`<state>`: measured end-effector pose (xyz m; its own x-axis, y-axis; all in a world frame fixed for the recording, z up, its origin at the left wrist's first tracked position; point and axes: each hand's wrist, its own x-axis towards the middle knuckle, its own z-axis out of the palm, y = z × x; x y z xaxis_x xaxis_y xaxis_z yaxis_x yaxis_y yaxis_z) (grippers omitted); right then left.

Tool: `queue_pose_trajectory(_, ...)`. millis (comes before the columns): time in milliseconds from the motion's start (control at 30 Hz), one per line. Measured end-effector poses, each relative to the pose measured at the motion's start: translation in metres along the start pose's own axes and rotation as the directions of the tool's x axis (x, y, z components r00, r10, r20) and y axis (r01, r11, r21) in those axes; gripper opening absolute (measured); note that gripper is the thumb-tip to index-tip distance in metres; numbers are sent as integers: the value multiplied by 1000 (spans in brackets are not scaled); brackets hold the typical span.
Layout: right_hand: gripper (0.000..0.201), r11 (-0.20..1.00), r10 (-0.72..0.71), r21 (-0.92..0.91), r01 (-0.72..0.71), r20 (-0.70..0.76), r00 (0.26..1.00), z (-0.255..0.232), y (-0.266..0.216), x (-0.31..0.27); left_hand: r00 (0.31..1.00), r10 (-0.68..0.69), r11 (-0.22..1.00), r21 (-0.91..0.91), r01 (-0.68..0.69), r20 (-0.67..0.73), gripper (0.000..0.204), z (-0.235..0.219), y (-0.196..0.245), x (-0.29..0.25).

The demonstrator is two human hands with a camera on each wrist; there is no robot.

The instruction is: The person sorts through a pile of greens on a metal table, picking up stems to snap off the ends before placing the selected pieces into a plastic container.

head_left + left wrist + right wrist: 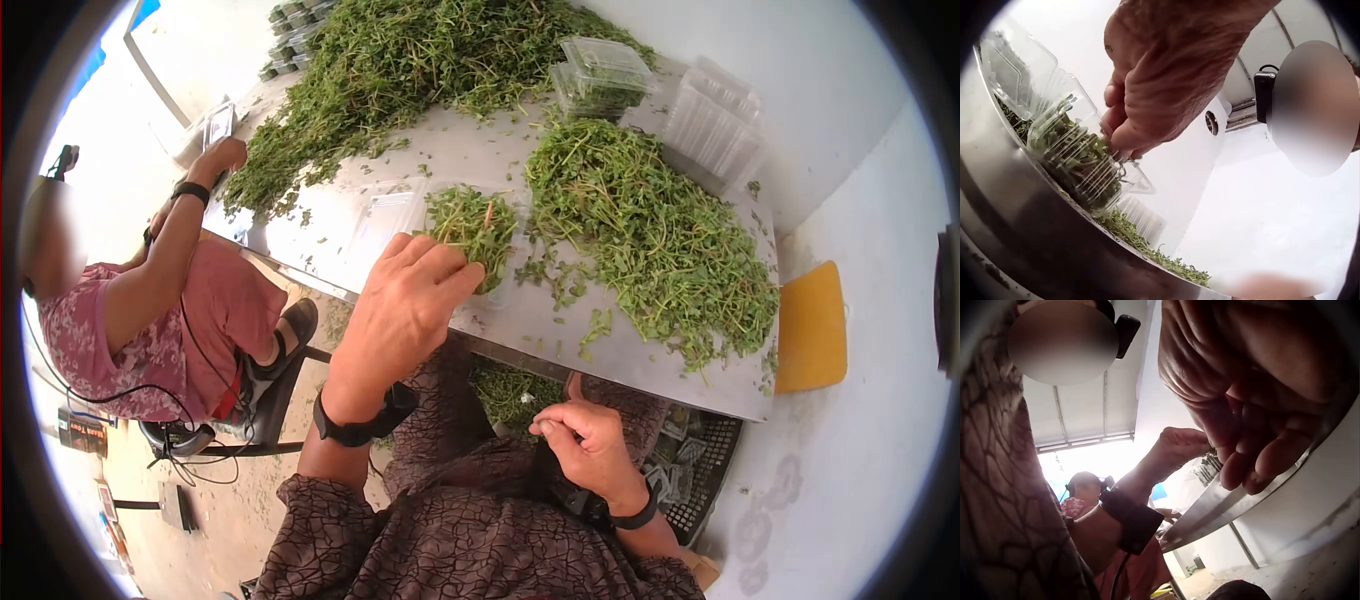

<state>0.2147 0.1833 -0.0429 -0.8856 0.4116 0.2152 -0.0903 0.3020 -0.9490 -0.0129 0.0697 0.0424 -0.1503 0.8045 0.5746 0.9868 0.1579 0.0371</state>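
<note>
A clear plastic box (497,290) filled with leafy greens (462,222) stands at the table's front edge. My left hand (408,300) reaches over it from the left, fingers bent down, pinching greens at the box's near side. In the left wrist view the left hand (1154,81) has its fingertips at the greens (1079,156) inside the ribbed box. The right hand (590,445) hangs above my lap, away from the box, its fingers loosely curled with nothing seen in them. The right wrist view shows the right hand (1254,394) close up, and the left hand (1175,450) beyond.
Loose greens (640,230) lie right of the box; a bigger heap (430,60) spreads behind. Empty clear boxes (712,125) stand back right. Beneath the table sits a black crate (715,465). Another person (130,320) sits at left. A yellow board (812,330) is by the wall.
</note>
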Motion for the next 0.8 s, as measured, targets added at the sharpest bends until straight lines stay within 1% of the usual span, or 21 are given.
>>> queue_pose_trajectory(33,6,1000,0,-5,0,-3,1000,0,0,0,998,-12,999,-42,15,57,27,1,-1,-1)
queue_pose_trajectory(67,6,1000,2,-10,-2,-6,1000,0,0,0,998,-9,999,-46,12,59,27,0,-2,-1)
queue_pose_trajectory(133,5,1000,1,-19,-1,-8,1000,0,0,0,993,-11,997,-70,19,117,31,-5,-2,2)
queue_pose_trajectory(167,5,1000,-1,-26,1,-7,1000,-1,1,-1,993,-4,997,-76,13,119,31,-7,1,4)
queue_pose_trajectory(233,5,999,-10,-33,9,-20,1000,-1,3,-2,997,-62,998,-6,63,42,32,-12,10,7)
queue_pose_trajectory(267,5,999,-23,-37,22,-24,999,-1,4,-2,998,-58,998,22,58,-5,34,-16,17,9)
queue_pose_trajectory(300,5,999,-19,-38,18,-32,999,-2,5,-2,999,-52,999,16,52,-2,34,-13,22,10)
queue_pose_trajectory(367,5,999,-18,-37,17,-28,999,-3,6,-3,992,-1,995,-96,-11,-127,38,-6,35,11)
queue_pose_trajectory(400,5,999,-19,-38,18,-31,999,-4,6,-3,997,61,990,-126,-67,-51,30,-5,42,12)
queue_pose_trajectory(433,4,999,-20,-42,19,-25,999,-5,6,-3,997,65,990,-125,-71,-53,30,3,49,12)
queue_pose_trajectory(500,4,999,-26,-46,25,-22,999,-6,5,-3,999,46,975,-218,-46,-3,43,26,61,13)
queue_pose_trajectory(533,5,998,-10,-55,10,-7,1000,-6,6,-5,999,50,975,-216,-50,-8,43,32,67,16)
queue_pose_trajectory(600,5,997,2,-71,-2,4,1000,-8,7,-8,995,-32,977,-206,50,94,48,40,77,23)
queue_pose_trajectory(633,6,996,8,-86,-6,23,1000,-8,8,-10,996,-27,977,-207,44,84,48,47,79,25)
queue_pose_trajectory(700,7,994,12,-110,-8,38,999,-10,9,-12,990,-92,995,-23,95,110,52,64,81,26)
queue_pose_trajectory(733,7,990,35,-142,-25,72,997,-12,10,-13,980,-132,990,-37,139,146,52,72,82,24)
queue_pose_trajectory(767,8,984,60,-173,-41,104,993,-13,10,-15,982,-130,990,-39,136,139,52,76,84,25)
queue_pose_trajectory(800,8,983,56,-179,-38,102,993,-13,12,-16,978,-137,991,33,133,157,52,80,85,26)
